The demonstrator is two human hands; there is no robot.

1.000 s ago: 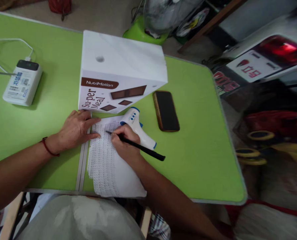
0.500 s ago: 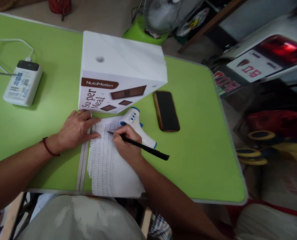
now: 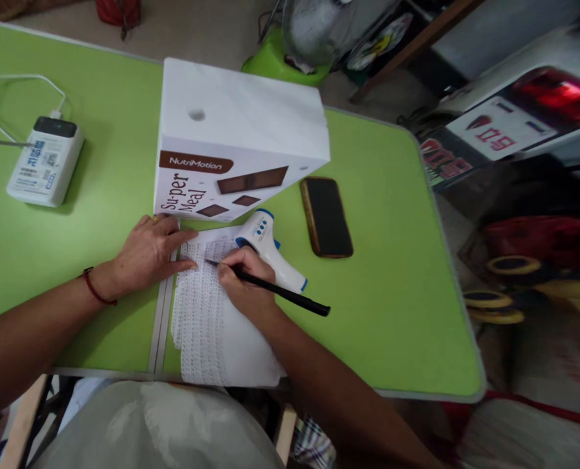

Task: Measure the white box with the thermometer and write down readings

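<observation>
My right hand [image 3: 245, 277] is closed around a black pen [image 3: 294, 298], its tip at the handwritten rows on a sheet of paper [image 3: 245, 345]. Dense small writing fills the left part of the sheets, while the right part is blank. Spread out flat, my left hand [image 3: 146, 251] rests at the paper's upper left edge, thumb and forefinger on it. Just beyond my right hand lies a white and blue infrared thermometer [image 3: 275, 251], partly on the paper. A white box [image 3: 241, 117] labelled NutriMotion stands behind the sheets, near my left fingertips.
A phone [image 3: 326, 217] in a brown case lies right of the box. At the left is a white power bank [image 3: 45, 163] with cables. The green table [image 3: 392, 293] has a metal-edged rim, and a vehicle with a red tail light [image 3: 558, 94] stands beyond it.
The pen tip has shifted slightly left and down over the writing, along with my right hand. My left hand stays in place.
</observation>
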